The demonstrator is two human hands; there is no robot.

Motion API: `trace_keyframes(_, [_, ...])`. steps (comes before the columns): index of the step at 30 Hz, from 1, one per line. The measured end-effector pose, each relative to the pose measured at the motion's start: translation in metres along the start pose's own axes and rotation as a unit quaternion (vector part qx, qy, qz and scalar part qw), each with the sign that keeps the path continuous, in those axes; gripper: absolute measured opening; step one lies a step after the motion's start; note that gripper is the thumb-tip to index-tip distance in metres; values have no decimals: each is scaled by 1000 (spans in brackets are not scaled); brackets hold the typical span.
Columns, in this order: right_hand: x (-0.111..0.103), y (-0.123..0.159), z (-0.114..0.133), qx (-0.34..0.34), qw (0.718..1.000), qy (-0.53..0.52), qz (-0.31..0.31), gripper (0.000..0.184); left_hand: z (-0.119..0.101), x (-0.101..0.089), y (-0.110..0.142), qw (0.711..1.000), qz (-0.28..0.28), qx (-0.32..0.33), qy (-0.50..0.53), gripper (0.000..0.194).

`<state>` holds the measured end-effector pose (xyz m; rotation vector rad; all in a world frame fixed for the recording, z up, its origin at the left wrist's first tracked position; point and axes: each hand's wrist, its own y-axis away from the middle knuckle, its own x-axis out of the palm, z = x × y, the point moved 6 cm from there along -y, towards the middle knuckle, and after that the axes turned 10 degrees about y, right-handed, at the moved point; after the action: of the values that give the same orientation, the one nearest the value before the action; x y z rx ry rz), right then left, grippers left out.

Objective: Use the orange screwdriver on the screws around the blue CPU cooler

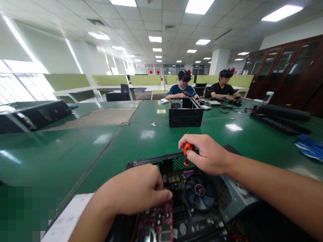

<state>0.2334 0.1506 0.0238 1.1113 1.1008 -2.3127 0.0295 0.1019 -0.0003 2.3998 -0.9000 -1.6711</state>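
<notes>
An opened computer case [148, 162] lies in front of me with its inside facing up. My right hand [205, 153] is wrapped round an orange and black screwdriver [187, 153], its shaft pointing down into the case beside the round CPU fan [200, 190]. My left hand [148, 188] reaches over the near left of the case. Its thumb and fingers close at the top edge of a red graphics card [161, 220]; whether they grip the card is hidden. To the fan's right is the metal power supply [239, 195].
A black empty-looking case frame [185, 117] stands further back. Two people [182, 87] sit across the green table [141, 134]. Dark case panels [280, 117] and blue gloves [310, 148] lie right, another black case [45, 116] left, white paper [72, 215] near left.
</notes>
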Motion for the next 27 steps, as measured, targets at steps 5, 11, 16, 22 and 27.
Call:
trace_keyframes(5, [-1,2,1,-8,1000,-2,-3,15,3,-1,-1,1000,0,6,23,46])
trace_keyframes(11, [3,2,1,-22,1000,8,4,16,4,2,0,1000,26,0,15,45])
trace_keyframes(16, [2,2,1,-23,1000,6,-1,17,2,-1,-1,1000,7,-1,16,42])
trace_keyframes(22, [3,2,2,-24,1000,14,6,19,2,-1,-2,1000,10,3,11,42])
trace_keyframes(27, [4,0,-3,6,999,40,4,22,-1,-1,-1,1000,22,14,8,49])
